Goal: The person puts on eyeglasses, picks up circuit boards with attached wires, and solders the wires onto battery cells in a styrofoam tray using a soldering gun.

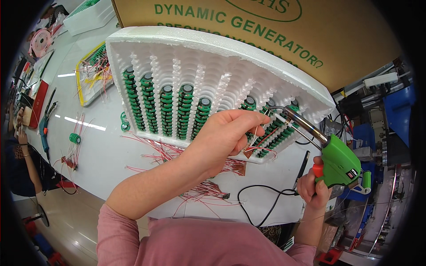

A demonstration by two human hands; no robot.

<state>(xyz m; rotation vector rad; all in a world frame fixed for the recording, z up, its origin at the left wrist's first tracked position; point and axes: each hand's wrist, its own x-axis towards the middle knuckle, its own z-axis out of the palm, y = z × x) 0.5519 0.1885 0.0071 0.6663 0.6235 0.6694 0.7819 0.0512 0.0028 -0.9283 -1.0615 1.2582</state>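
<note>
My right hand [314,187] grips the green soldering gun [341,160] by its handle, with fingers by its red trigger. The metal barrel of the gun points up and left, its bent tip close to the fingers of my left hand. My left hand [226,133] is closed in a pinch on a thin wire [255,135] over the right part of a white foam tray [213,44]. Several green round coil parts [166,111] stand stacked in rows in the tray's grooves. The exact contact at the soldering tip is too small to make out.
Red and white wires with small brown boards [239,168] lie before the tray. A cardboard box [266,26] stands behind it. At left are a yellow-edged tray [82,88], a loose green coil [75,138] and a blue-handled tool [43,133]. A black cable [262,186] crosses the table. Another person's arm [27,159] shows far left.
</note>
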